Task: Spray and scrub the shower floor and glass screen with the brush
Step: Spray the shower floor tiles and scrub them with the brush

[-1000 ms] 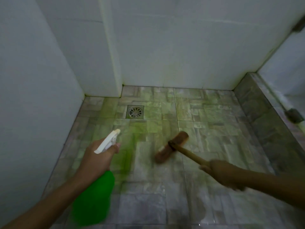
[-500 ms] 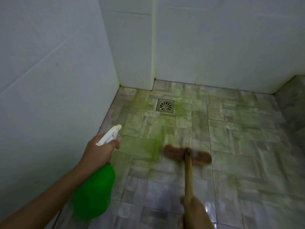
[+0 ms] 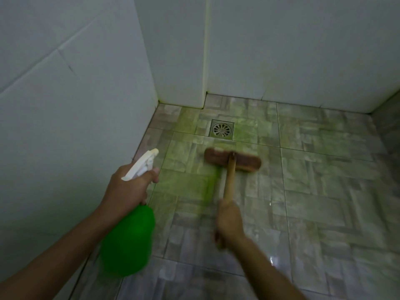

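Note:
My left hand (image 3: 127,189) grips a green spray bottle (image 3: 127,239) by its neck, with a finger on the trigger of the white nozzle (image 3: 144,163), which points up and to the right. My right hand (image 3: 229,221) holds the wooden handle of a brown scrub brush (image 3: 232,162). The brush head lies flat on the wet grey tiled shower floor (image 3: 324,191), just below the square metal drain (image 3: 221,128). A green tint covers the tiles around the drain and left of the brush. No glass screen shows in this view.
White tiled walls (image 3: 65,105) close the floor on the left and at the back, with a boxed corner (image 3: 179,61) jutting out behind the drain. A raised grey tiled curb (image 3: 389,118) runs along the far right edge.
The brush head has slid forward towards the drain and turned square to me. My right hand came in from the right to the lower middle. The view swung left; the bottle stayed held.

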